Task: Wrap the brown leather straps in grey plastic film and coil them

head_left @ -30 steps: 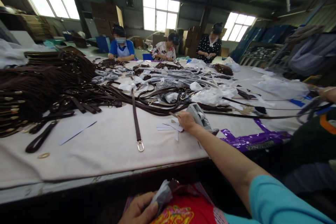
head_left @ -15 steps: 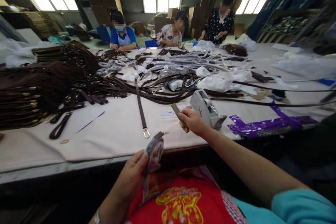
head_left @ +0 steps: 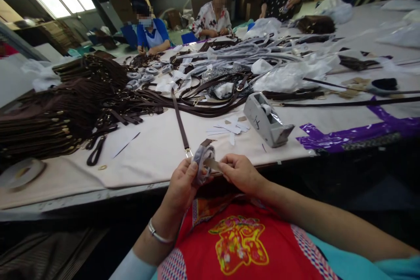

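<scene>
My left hand [head_left: 182,186] is closed around a coiled strap [head_left: 199,173] wrapped in greyish film, with a brown end sticking out on top. Pinched in the fingers of my right hand [head_left: 242,174] is a short tan strip [head_left: 213,165], its far end against or inside the coil's opening; I cannot tell which. Both hands are at the table's front edge, above a red apron. Just beyond the coil lies a dark brown strap [head_left: 180,124] with a metal clasp. A grey tape dispenser [head_left: 267,120] stands beyond my right hand, beside loose white paper slips [head_left: 229,127].
Brown leather pieces [head_left: 42,122] are piled high at left, near a roll of tape [head_left: 22,173]. Straps [head_left: 210,107] and plastic wrap [head_left: 292,76] cover the middle. Purple tape [head_left: 354,133] marks the right edge. Several co-workers sit or stand across the table.
My right hand has come down and left from beside the tape dispenser, bringing the tan strip to the coiled strap. My left hand has risen slightly with the coil. The view has shifted.
</scene>
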`<action>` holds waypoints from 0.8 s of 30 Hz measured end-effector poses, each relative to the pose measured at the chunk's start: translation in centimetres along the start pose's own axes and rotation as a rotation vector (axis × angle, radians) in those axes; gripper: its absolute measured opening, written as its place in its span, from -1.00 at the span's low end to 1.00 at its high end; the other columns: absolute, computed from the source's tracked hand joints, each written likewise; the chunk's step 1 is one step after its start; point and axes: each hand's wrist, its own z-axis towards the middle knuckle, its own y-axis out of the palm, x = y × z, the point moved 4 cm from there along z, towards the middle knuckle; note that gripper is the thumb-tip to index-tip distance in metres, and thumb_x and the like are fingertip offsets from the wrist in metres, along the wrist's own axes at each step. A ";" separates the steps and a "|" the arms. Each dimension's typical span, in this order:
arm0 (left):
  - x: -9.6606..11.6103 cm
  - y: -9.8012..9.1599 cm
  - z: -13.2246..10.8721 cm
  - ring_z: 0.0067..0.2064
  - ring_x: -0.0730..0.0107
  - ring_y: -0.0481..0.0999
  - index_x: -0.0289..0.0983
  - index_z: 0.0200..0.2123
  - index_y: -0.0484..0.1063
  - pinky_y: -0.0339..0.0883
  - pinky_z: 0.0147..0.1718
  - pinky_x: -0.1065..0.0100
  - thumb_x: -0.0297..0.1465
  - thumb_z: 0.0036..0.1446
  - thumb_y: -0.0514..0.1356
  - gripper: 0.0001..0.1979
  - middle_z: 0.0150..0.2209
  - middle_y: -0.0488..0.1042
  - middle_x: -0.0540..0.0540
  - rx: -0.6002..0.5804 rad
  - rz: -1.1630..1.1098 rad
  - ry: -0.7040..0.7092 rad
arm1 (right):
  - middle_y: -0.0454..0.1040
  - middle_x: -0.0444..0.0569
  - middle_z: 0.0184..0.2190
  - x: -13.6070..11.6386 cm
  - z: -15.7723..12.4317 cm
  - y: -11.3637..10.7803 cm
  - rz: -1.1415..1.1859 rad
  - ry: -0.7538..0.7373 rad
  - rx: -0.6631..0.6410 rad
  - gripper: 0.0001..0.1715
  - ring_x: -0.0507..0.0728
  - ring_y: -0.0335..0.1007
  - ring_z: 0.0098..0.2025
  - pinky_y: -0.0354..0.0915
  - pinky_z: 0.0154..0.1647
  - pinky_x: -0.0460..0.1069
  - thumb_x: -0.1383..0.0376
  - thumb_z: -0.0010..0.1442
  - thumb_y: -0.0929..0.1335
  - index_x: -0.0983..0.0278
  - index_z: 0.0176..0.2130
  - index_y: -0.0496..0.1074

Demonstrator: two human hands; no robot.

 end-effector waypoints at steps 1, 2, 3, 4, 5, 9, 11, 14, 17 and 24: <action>-0.3 0.4 -0.1 -0.40 0.41 0.47 -0.30 -0.14 0.41 0.51 -0.30 0.25 -0.25 0.11 0.35 -0.67 -0.42 0.47 -0.04 -0.023 0.012 0.001 | 0.23 -0.25 -0.71 0.0 0.2 0.3 0.036 -0.008 -0.001 -0.69 -0.06 0.05 -0.66 -0.05 -0.65 -0.12 0.11 0.11 0.37 0.28 -0.47 0.32; -0.7 0.7 -0.2 -0.40 0.43 0.46 -0.29 -0.12 0.40 0.49 -0.31 0.29 -0.26 0.13 0.34 -0.67 -0.42 0.47 -0.03 -0.050 0.022 -0.003 | 0.23 -0.25 -0.70 0.0 0.5 0.6 0.086 -0.019 -0.015 -0.67 -0.07 0.05 -0.66 -0.04 -0.65 -0.12 0.09 0.12 0.38 0.29 -0.46 0.32; -1.0 1.0 -0.3 -0.40 0.44 0.46 -0.29 -0.12 0.39 0.47 -0.32 0.32 -0.26 0.14 0.32 -0.69 -0.42 0.46 -0.02 -0.077 0.031 -0.007 | 0.24 -0.25 -0.69 0.0 0.6 0.9 0.140 -0.030 -0.044 -0.65 -0.07 0.05 -0.66 -0.03 -0.64 -0.12 0.07 0.13 0.38 0.29 -0.45 0.33; -1.3 1.1 -0.3 -0.40 0.44 0.46 -0.29 -0.14 0.40 0.45 -0.33 0.34 -0.26 0.16 0.31 -0.71 -0.42 0.45 -0.02 -0.096 0.042 -0.010 | 0.24 -0.25 -0.68 0.1 0.8 1.1 0.188 -0.039 -0.080 -0.63 -0.07 0.04 -0.66 -0.03 -0.65 -0.13 0.04 0.15 0.37 0.30 -0.43 0.34; -1.5 1.2 -0.3 -0.41 0.44 0.45 -0.29 -0.18 0.40 0.43 -0.33 0.36 -0.26 0.17 0.30 -0.74 -0.43 0.45 -0.02 -0.103 0.057 -0.011 | 0.25 -0.24 -0.67 0.2 0.8 1.3 0.221 -0.044 -0.122 -0.61 -0.07 0.03 -0.66 -0.03 -0.65 -0.13 0.02 0.16 0.36 0.31 -0.40 0.35; -1.2 0.3 -0.1 -0.41 0.45 0.43 -0.33 -0.30 0.44 0.41 -0.32 0.36 -0.27 0.14 0.31 -0.77 -0.44 0.45 -0.04 -0.026 0.105 -0.026 | 0.37 -0.19 -0.53 0.5 -0.2 0.6 0.128 -0.153 -0.208 -0.61 -0.04 0.18 -0.60 0.12 -0.60 -0.13 0.13 0.20 0.37 0.33 -0.07 0.38; -1.0 -0.3 -0.1 -0.40 0.44 0.44 -0.33 -0.30 0.45 0.42 -0.30 0.34 -0.27 0.11 0.33 -0.75 -0.43 0.45 -0.04 0.010 0.112 -0.065 | 0.47 -0.08 -0.35 0.2 -1.2 -0.3 -0.074 -0.356 -0.218 -0.48 0.03 0.36 -0.45 0.30 -0.44 -0.08 0.25 0.17 0.40 0.29 0.10 0.30; -0.9 -0.6 -0.1 -0.41 0.45 0.42 -0.33 -0.33 0.44 0.40 -0.31 0.34 -0.24 0.05 0.37 -0.72 -0.44 0.44 -0.02 0.027 0.160 -0.137 | 0.50 0.07 -0.18 -1.1 -2.8 -1.2 -0.473 -0.772 -0.185 -0.67 0.12 0.43 -0.21 0.37 -0.20 0.00 0.38 0.22 0.35 0.30 0.01 0.38; -1.0 0.1 -0.4 -0.48 0.51 0.34 -0.33 -0.43 0.40 0.26 -0.44 0.44 -0.19 0.03 0.36 -0.67 -0.52 0.38 0.02 -0.034 0.317 -0.186 | 0.50 0.03 -0.35 -2.7 -3.5 -1.2 -0.781 -1.056 -0.134 -0.83 0.10 0.37 -0.33 0.30 -0.31 -0.02 0.39 0.32 0.27 0.31 -0.23 0.46; -0.6 2.1 -1.9 -0.48 0.46 0.27 -0.35 -0.49 0.50 0.10 -0.51 0.45 -0.16 0.03 0.34 -0.67 -0.54 0.38 0.01 -0.311 0.734 -0.141 | 0.45 0.01 -0.38 -3.8 -2.7 -0.9 -0.833 -0.995 -0.181 -0.74 0.10 0.33 -0.33 0.27 -0.22 0.02 0.31 0.29 0.30 0.29 -0.43 0.46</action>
